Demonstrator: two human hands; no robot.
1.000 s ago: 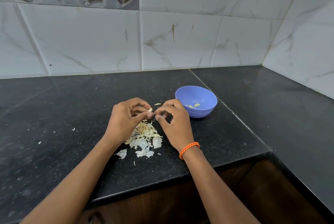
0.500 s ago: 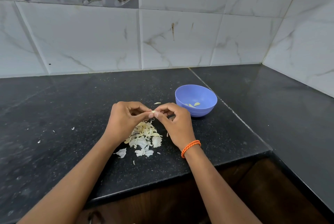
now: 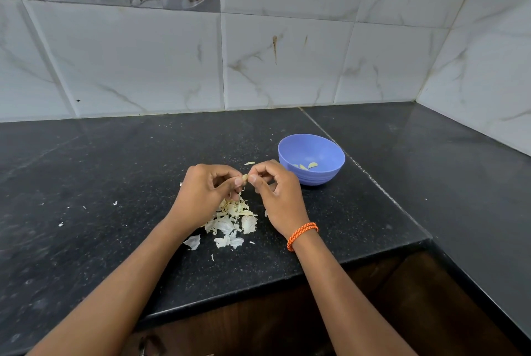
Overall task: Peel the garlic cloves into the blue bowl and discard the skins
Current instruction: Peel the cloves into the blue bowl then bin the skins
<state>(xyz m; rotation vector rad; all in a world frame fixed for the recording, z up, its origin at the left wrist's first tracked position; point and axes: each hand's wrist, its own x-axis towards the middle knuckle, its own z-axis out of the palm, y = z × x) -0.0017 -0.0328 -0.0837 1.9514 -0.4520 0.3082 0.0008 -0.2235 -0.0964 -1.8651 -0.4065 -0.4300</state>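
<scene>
A small pale garlic clove (image 3: 245,178) is pinched between the fingertips of my left hand (image 3: 205,192) and my right hand (image 3: 275,194), just above the black counter. Beneath the hands lies a heap of white garlic skins (image 3: 234,219). The blue bowl (image 3: 311,159) stands to the right of my right hand, with a few peeled cloves (image 3: 307,166) at its bottom. My right wrist wears an orange band.
The black stone counter (image 3: 115,169) runs left and turns a corner at the right. Its front edge passes under my forearms, with dark wood below. Small skin flakes (image 3: 115,203) lie scattered at the left. One loose piece (image 3: 249,163) lies beyond my hands. Marble-tiled walls stand behind and right.
Both hands have stayed over the skin heap, with the fingertips working at the clove. The bowl has not moved.
</scene>
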